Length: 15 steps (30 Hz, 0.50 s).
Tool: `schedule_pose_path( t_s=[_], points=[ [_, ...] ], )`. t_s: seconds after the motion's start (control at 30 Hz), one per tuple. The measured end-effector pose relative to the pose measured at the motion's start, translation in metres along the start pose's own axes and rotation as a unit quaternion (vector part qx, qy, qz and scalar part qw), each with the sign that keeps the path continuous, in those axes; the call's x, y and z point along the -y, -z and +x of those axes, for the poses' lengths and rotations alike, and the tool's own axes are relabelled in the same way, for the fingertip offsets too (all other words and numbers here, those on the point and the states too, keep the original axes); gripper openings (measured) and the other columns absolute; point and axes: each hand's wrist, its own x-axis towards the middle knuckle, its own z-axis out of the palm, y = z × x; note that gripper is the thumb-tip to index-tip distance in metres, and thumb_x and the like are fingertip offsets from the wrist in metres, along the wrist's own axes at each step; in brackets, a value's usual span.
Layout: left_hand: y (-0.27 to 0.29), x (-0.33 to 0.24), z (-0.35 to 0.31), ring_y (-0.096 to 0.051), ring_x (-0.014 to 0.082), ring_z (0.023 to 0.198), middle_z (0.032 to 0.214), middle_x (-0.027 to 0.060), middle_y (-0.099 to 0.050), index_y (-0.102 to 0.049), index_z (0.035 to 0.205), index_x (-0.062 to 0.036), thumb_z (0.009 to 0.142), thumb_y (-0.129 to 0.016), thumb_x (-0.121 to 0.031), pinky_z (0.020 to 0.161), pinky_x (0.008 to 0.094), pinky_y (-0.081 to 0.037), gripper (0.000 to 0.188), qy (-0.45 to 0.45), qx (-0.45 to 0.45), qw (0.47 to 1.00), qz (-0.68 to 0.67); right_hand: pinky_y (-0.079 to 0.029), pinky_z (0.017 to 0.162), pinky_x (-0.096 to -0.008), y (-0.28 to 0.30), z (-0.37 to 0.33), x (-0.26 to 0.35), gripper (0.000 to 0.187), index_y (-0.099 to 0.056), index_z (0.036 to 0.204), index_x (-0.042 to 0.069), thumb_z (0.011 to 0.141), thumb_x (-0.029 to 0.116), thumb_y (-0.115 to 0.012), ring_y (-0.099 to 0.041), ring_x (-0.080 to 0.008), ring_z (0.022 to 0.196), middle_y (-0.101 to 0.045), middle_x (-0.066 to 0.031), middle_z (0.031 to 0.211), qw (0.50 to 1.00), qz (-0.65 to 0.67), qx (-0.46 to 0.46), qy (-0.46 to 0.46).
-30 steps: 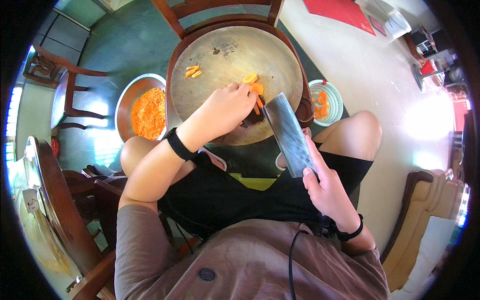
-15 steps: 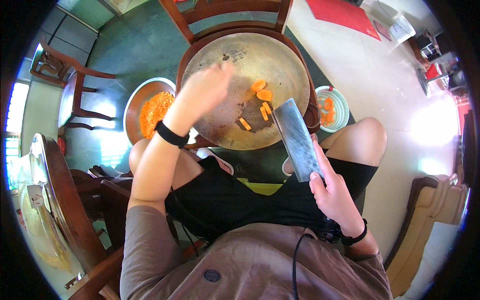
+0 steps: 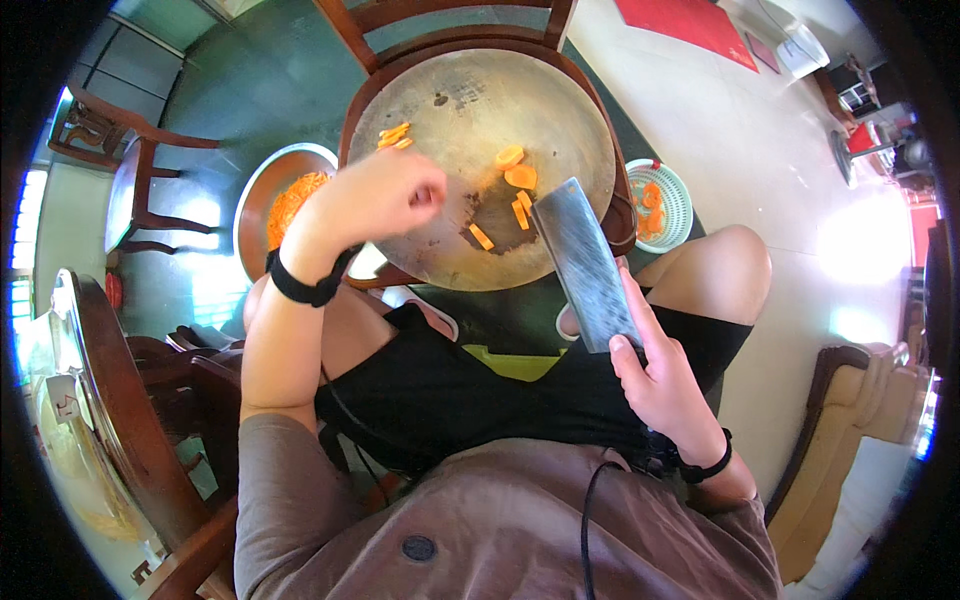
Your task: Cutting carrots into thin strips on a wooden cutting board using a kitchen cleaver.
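Observation:
A round, worn cutting board (image 3: 450, 240) lies on the seat of a wooden chair (image 3: 450, 40) before my knees. My right hand (image 3: 665, 390) grips a cleaver (image 3: 582, 270), its broad blade tilted beside the board's near right edge. Over the board's left side hovers my left hand (image 3: 378, 195), curled and slightly blurred; whatever its fingers may hold is hidden. Just beyond it sits a small pile of carrot sticks (image 3: 396, 134). Carrot slices (image 3: 520, 176) lie right of the board's middle, with loose carrot sticks (image 3: 482, 237) nearer me on a damp patch.
Left of the board, a metal bowl (image 3: 250, 205) holds shredded carrot (image 3: 292, 208), partly behind my left forearm. A pale green basket (image 3: 678, 205) with carrot pieces (image 3: 650, 215) stands at the right. Another wooden chair (image 3: 140, 190) is farther left, and a tan armchair (image 3: 850, 430) is at the right.
My left hand has moved left and toward me, its fingers now curled. The carrot stick pile at the board's far left has come into sight. The cleaver stays almost in place.

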Motion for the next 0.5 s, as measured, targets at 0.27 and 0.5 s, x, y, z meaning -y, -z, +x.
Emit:
schedule_pose_path(
  t_s=[0.27, 0.5],
  points=[
    [-0.050, -0.072, -0.042, -0.067, 0.0403, 0.109, 0.121, 0.0205, -0.062, -0.063, 0.118, 0.0084, 0.090, -0.067, -0.010, 0.086, 0.0477, -0.058, 0.034, -0.079, 0.050, 0.985, 0.142, -0.058, 0.085, -0.0378, -0.007, 0.011, 0.007, 0.075, -0.024, 0.174, 0.010, 0.106, -0.002, -0.052, -0.074, -0.0437, 0.087, -0.070, -0.0319, 0.128, 0.992, -0.063, 0.006, 0.106],
    [-0.079, -0.087, -0.060, -0.067, 0.0283, 0.111, 0.152, 0.0265, -0.055, -0.059, 0.140, 0.0132, 0.094, -0.065, -0.014, 0.089, 0.0363, -0.061, 0.054, -0.046, 0.023, 0.962, 0.268, -0.055, 0.074, -0.0497, -0.017, 0.021, 0.024, 0.084, -0.023, 0.175, 0.013, 0.100, -0.006, -0.056, -0.070, -0.0409, 0.078, -0.066, -0.0215, 0.089, 0.985, -0.122, 0.073, 0.093]
  ],
)
